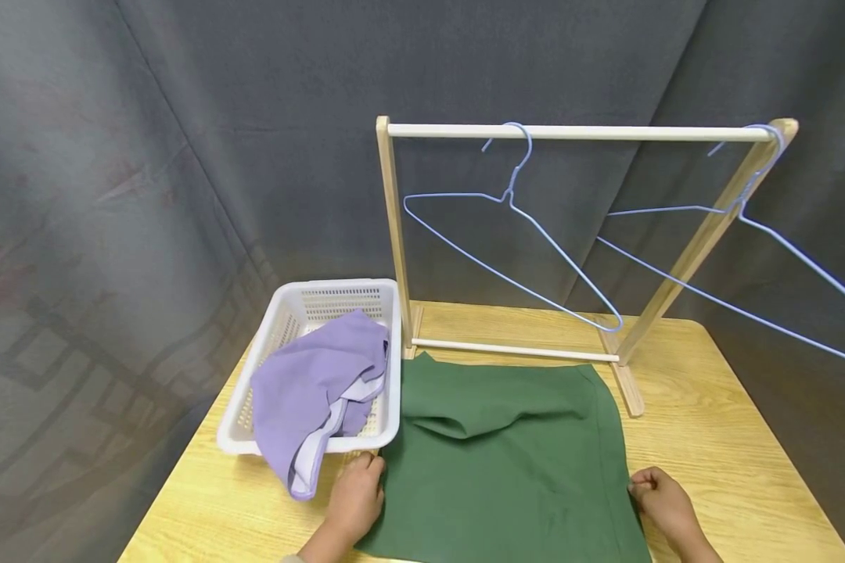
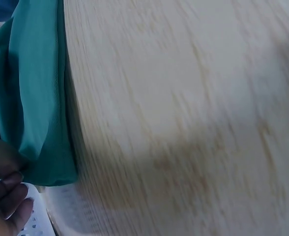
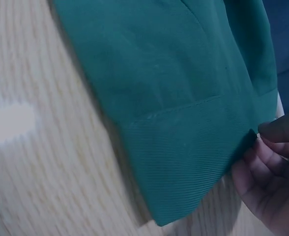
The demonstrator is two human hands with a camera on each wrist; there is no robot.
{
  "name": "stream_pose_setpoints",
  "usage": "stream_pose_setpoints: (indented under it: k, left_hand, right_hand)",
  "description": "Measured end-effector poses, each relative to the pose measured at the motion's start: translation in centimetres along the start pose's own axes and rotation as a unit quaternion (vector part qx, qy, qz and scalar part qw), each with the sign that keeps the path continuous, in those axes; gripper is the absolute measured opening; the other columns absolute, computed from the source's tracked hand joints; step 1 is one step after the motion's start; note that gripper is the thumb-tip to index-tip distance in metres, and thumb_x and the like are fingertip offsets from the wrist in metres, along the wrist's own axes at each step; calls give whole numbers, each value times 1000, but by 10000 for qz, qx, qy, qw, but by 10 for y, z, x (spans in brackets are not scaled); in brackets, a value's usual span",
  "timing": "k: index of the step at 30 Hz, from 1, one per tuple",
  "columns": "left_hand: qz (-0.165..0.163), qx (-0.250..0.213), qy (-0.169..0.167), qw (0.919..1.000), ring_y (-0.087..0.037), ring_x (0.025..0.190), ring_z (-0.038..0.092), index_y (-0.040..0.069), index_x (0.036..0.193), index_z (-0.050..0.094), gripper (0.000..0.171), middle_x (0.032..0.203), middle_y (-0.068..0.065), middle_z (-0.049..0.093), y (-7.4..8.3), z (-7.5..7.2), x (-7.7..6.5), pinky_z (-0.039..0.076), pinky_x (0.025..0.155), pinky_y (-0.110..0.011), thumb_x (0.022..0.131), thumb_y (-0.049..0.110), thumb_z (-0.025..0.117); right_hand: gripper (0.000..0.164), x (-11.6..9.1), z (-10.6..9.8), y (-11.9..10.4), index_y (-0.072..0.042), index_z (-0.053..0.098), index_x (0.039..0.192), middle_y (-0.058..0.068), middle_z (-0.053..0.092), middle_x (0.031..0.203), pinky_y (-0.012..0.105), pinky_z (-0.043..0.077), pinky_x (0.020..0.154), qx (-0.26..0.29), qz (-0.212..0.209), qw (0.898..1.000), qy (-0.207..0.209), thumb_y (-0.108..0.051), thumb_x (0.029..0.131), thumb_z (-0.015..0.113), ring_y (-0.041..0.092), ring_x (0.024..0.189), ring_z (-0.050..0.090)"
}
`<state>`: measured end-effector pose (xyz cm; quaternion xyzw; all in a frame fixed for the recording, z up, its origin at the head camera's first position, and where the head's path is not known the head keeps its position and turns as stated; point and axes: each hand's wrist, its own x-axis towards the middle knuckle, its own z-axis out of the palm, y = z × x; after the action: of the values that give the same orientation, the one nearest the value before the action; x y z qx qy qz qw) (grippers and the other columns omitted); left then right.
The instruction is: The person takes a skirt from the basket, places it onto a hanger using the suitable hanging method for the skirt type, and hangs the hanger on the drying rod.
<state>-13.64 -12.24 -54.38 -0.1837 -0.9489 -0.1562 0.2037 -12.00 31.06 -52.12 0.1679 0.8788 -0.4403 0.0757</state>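
A green cloth [image 1: 507, 469] lies spread on the table, slightly rumpled near its far edge. In the right wrist view, a stitched seam and a ribbed hem band [image 3: 184, 152] show. My left hand [image 1: 357, 496] is at the cloth's left edge, close to the basket's front, fingers curled on the fabric; the left wrist view shows its fingertips [image 2: 17, 201] against the cloth's corner. At the opposite edge, my right hand [image 1: 663, 504] pinches the border between thumb and fingers, as the right wrist view shows.
A white basket [image 1: 227, 426] at the left holds a purple cloth [image 1: 317, 375] that drapes over its front rim. Behind stands a wooden rack with a white rod [image 1: 605, 134]. Two blue wire hangers hang there, one mid-rod [image 1: 458, 254], one at the right end [image 1: 782, 238].
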Motion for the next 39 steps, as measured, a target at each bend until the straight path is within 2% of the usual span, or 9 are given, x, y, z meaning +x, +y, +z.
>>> stream_pose_setpoints:
  k: [6, 11, 18, 22, 24, 30, 34, 39]
  left_hand:
    - [188, 129, 385, 9990, -22, 59, 48, 11, 68, 50, 26, 66, 0, 45, 6, 3, 3, 36, 49, -34, 49, 7, 69]
    - [212, -108, 277, 9993, -20, 61, 48, 10, 73, 52, 28, 66, 1, 45, 13, 5, 7, 37, 54, -34, 53, 9, 71]
    - [304, -607, 96, 9976, -18, 68, 52, 9, 81, 53, 29, 75, 1, 52, 23, 5, 17, 41, 59, -32, 58, 11, 72]
    - [451, -856, 53, 9953, -19, 78, 55, 7, 89, 55, 33, 86, -2, 55, 29, 7, 24, 44, 68, -33, 61, 12, 71]
    - [493, -934, -34, 9944, -21, 83, 55, 5, 93, 55, 35, 90, -5, 56, 32, 8, 28, 44, 73, -34, 63, 13, 71]
    - [424, -1112, -336, 9923, -24, 95, 53, 3, 103, 55, 38, 102, -9, 56, 42, 7, 38, 41, 82, -35, 69, 15, 68]
    - [393, -1152, -437, 9916, -23, 99, 51, 3, 107, 54, 40, 109, -9, 55, 46, 6, 46, 40, 84, -34, 72, 17, 67]
    - [437, -1144, -488, 9913, -21, 101, 50, 3, 108, 54, 41, 111, -9, 54, 49, 6, 55, 39, 84, -34, 73, 18, 67]
  right_hand:
    - [20, 0, -3, -4, 16, 44, 94, 8, 48, 73, 26, 45, 55, 244, -21, 9996, 171, -1, 82, 44, 13, 63, 48]
    - [22, -1, -5, -6, 15, 44, 95, 6, 50, 73, 25, 46, 56, 321, -14, 9992, 253, -2, 82, 45, 10, 62, 48]
    - [27, 1, -11, -8, 14, 43, 99, 8, 53, 79, 27, 45, 59, 286, -129, 9995, 65, -9, 86, 45, 12, 68, 50]
    - [29, 20, -12, 11, 11, 43, 100, 10, 55, 82, 27, 46, 57, 442, -449, 9980, 80, -17, 89, 46, 12, 72, 53]
    - [33, 34, -11, 25, 8, 44, 101, 9, 56, 84, 26, 47, 57, 411, -627, 9969, 235, -23, 89, 46, 10, 71, 54]
    - [49, 72, -12, 58, 1, 43, 111, 15, 54, 100, 26, 48, 64, 161, -991, 9932, 594, -42, 87, 42, 8, 79, 56]
    - [53, 87, -18, 65, -2, 42, 115, 15, 52, 106, 25, 48, 66, 188, -1217, 9903, 648, -46, 86, 40, 10, 83, 57]
    - [51, 105, -27, 66, -3, 41, 117, 12, 52, 107, 24, 48, 67, 382, -1532, 9848, 722, -44, 86, 42, 10, 86, 57]
